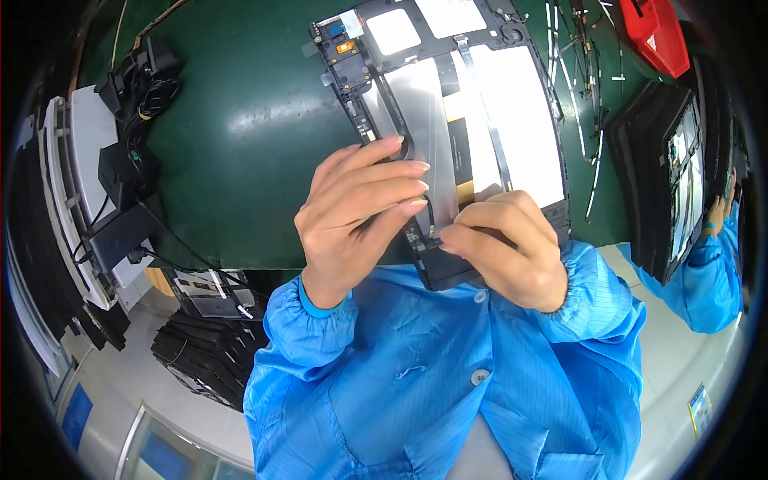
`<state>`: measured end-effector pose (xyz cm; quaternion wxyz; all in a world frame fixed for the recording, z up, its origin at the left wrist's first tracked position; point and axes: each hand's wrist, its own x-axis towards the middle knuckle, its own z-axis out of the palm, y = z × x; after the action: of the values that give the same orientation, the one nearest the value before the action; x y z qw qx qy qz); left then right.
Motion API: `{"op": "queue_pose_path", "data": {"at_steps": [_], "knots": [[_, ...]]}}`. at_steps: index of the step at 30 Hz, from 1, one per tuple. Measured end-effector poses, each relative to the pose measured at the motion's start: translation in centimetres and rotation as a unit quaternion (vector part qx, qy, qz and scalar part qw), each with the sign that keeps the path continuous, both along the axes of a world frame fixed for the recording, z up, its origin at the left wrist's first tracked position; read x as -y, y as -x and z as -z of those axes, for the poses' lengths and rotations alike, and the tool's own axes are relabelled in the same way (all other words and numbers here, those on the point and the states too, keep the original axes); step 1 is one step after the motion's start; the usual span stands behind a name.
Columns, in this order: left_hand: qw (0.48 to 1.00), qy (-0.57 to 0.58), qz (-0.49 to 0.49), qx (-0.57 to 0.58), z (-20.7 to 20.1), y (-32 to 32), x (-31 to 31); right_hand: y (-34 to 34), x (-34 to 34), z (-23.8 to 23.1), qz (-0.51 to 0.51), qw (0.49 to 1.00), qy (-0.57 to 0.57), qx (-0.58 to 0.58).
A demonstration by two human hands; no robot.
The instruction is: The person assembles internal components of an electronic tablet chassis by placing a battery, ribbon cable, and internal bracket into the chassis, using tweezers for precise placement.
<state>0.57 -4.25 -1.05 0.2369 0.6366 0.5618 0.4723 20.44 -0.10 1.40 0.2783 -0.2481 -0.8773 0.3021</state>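
An opened black tablet-like device [500, 68], with bright silvery panels and thin strip cables inside, lies tilted at the table's near edge. Over its left side my left hand [352, 204] is open, fingers stretched out and the fingertips close to a narrow black cable [390, 100]. My right hand [512, 244] is closed in a pinch above the near end of the device, beside a small connector end. What sits between those fingertips is hidden. A flat silver ribbon cable [484, 112] runs down the device toward my right hand.
The green tabletop [232, 176] spreads to the left. Black adapters with cords [156, 84] lie at its far left. Loose thin strips [592, 88], a red container [656, 36] and stacked black device frames [652, 160] are at right. Another person's blue sleeve [688, 292] shows there.
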Motion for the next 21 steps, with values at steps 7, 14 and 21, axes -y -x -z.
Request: {"op": "queue_pose_path", "data": {"at_steps": [7, 14, 21], "knots": [[1.0, -0.012, -0.004, 0.014, 0.2, -0.2, -0.2, 0.2, 0.2, 0.1, 0.008, 0.997, -0.053, 0.054], [1.0, -0.006, -0.001, 0.011, -0.2, -0.2, -0.3, 0.1, 0.1, 0.1, -0.013, 0.996, -0.071, 0.056], [0.997, -0.017, 0.019, -0.071, -1.0, 0.0, -2.7, -0.1, 0.1, 0.1, -0.023, 0.994, -0.081, 0.064]]}}
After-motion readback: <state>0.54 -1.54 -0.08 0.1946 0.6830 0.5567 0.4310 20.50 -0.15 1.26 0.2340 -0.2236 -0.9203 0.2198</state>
